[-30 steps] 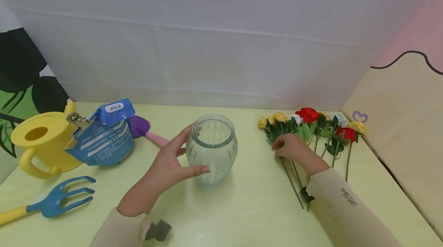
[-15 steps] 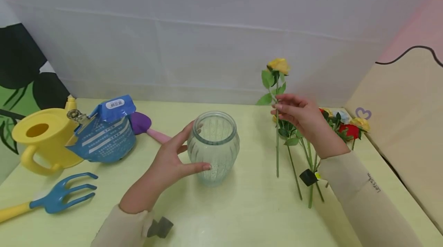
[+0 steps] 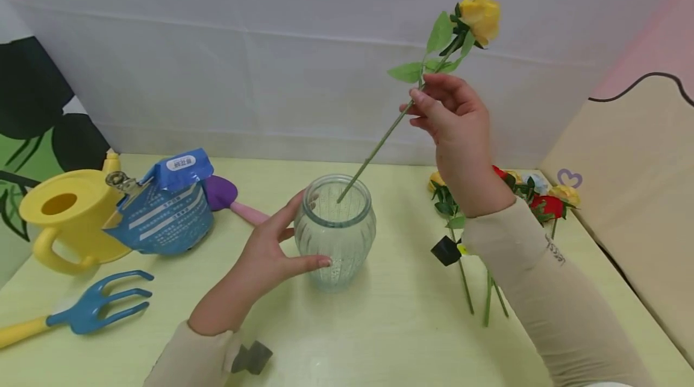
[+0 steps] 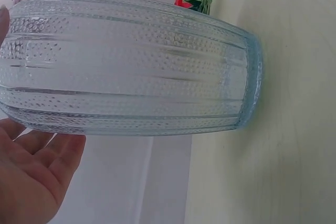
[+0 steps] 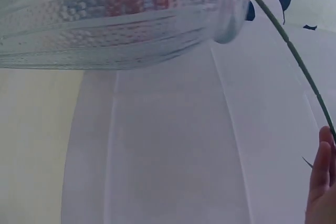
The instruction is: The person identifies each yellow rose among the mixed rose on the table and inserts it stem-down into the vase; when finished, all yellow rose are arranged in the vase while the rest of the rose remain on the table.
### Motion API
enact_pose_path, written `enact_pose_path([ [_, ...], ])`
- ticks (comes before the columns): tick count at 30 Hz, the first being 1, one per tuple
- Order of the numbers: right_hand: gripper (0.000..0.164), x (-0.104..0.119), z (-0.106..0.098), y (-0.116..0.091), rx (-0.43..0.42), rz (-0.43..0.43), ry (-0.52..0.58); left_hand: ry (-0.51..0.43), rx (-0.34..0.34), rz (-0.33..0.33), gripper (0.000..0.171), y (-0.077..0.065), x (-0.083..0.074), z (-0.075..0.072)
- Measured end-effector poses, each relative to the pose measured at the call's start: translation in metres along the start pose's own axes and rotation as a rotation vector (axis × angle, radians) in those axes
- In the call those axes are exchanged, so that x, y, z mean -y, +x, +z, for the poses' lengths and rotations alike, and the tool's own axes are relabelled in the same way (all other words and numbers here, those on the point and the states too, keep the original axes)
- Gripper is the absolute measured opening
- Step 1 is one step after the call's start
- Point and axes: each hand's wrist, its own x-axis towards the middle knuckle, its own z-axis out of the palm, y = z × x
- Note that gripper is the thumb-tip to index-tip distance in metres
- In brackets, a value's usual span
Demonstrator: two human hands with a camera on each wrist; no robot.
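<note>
A pale grey-white cloth wall [image 3: 271,73] rises behind a light yellow-green desk [image 3: 401,333], with a pink and cream panel at the far right. A person in beige sleeves works over the desk with two bare hands.

The left hand [image 3: 265,260] is spread wide around the body of a clear, ribbed glass vase [image 3: 338,248], its thumb along the near side and its other fingers round the far left. The vase stands upright on the desk, between this thumb and these fingers.

The right hand [image 3: 461,134], higher up and to the right of the vase, has its fingers drawn narrow, pinching the green stem [image 3: 379,144] of a yellow rose [image 3: 479,20]. The flower and its leaves lie above the fingers; below them the stem slants down and left to the mouth of the vase. Whether its tip is inside or just above the opening cannot be told.

Below and to the right of the right hand's fingers lie more flowers [image 3: 549,207], red, yellow and pale blue, partly hidden by the arm. Left of the left hand's fingers are a purple trowel [image 3: 219,193] with a pink handle, a clipped blue bag [image 3: 168,218], a yellow watering can [image 3: 76,218] and a blue hand fork [image 3: 87,314].
</note>
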Motion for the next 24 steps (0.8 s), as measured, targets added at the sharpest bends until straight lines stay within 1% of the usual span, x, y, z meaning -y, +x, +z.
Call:
enact_pose_path([
  [3,0.018,-0.011,0.004,-0.006,0.021,-0.017,-0.106,0.001,-0.002,0.019,0.096,0.000,0.001,0.000],
  [6,0.019,-0.021,0.007,-0.015,0.066,-0.003,-0.195,0.008,0.001,0.034,0.096,-0.001,0.001,0.000],
  [9,0.020,-0.028,0.010,-0.024,0.130,0.033,-0.233,0.014,0.008,0.037,0.096,0.000,0.001,0.000],
  [12,0.022,-0.035,0.012,-0.034,0.210,0.068,-0.265,0.018,0.015,0.031,0.095,0.001,0.001,0.000],
  [14,0.023,-0.040,0.012,-0.040,0.258,0.072,-0.300,0.016,0.020,0.032,0.095,0.001,0.001,0.001],
  [17,0.023,-0.047,0.012,-0.048,0.315,0.041,-0.394,0.013,0.028,0.031,0.095,0.002,0.001,0.001],
  [20,0.019,-0.053,0.012,-0.053,0.346,-0.023,-0.477,0.015,0.029,0.029,0.095,0.002,0.001,0.001],
  [22,0.018,-0.054,0.011,-0.055,0.349,-0.052,-0.511,0.015,0.026,0.026,0.095,0.001,0.001,0.001],
  [24,0.016,-0.055,0.011,-0.056,0.336,-0.057,-0.513,0.019,0.024,0.025,0.095,0.001,0.002,0.000],
])
